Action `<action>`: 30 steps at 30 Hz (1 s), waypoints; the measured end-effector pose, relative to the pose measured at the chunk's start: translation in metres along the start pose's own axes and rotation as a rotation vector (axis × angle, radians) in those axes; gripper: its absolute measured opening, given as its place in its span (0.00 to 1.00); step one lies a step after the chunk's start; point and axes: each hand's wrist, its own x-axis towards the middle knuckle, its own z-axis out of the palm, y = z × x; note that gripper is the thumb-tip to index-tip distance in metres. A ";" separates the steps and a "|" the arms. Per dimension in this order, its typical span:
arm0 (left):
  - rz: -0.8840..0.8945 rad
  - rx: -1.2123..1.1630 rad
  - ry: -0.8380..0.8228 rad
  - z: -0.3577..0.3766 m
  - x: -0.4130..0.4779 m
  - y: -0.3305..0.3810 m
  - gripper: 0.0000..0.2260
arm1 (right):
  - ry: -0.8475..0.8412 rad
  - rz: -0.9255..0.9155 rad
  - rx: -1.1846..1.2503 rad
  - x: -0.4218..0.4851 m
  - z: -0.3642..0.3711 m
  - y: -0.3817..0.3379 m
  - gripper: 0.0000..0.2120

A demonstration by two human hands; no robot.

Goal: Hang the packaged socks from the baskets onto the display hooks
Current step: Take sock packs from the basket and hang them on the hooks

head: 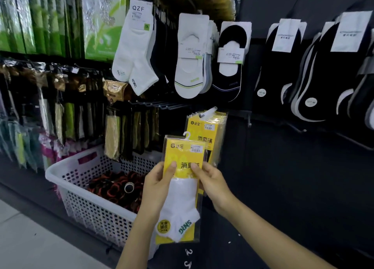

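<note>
**Yellow sock pack held in both hands before the display wall**

Head view. On my feed the left hand (159, 179) grips the left edge of a yellow sock pack (182, 200), thumb curled over the front of the card. The right hand (212, 182) pinches the pack's right edge at about the same height, thumb also on the front. The pack stands nearly upright in front of the dark wall, and the white sock inside it shows below the hands. Its small white hanger loop (187, 136) points upward, apart from any hook.

Just behind and above, to the right, a bundle of matching yellow packs (211, 130) hangs on a display hook (208, 111); the held pack overlaps the bundle's lower left corner. I cannot tell whether the two touch.

Lower left, a white perforated basket (85, 204) sits on the floor against the wall and holds dark rolled items with orange edges (119, 187).

Above, white ankle socks (133, 52), white no-show socks (190, 66) and black no-show socks (230, 66) hang side by side.
</note>
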 end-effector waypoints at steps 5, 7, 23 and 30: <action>-0.063 -0.057 -0.049 0.005 -0.001 -0.004 0.16 | 0.193 -0.180 0.014 0.007 -0.008 -0.010 0.05; -0.088 -0.031 -0.066 0.007 0.000 -0.008 0.18 | 0.288 -0.224 -0.021 0.015 -0.012 -0.015 0.04; -0.124 0.100 -0.091 0.005 0.000 -0.045 0.18 | 0.438 -0.019 -0.122 0.065 -0.022 -0.006 0.08; -0.112 0.313 -0.063 0.005 -0.014 -0.060 0.16 | 0.394 0.139 -0.152 0.019 -0.064 0.025 0.10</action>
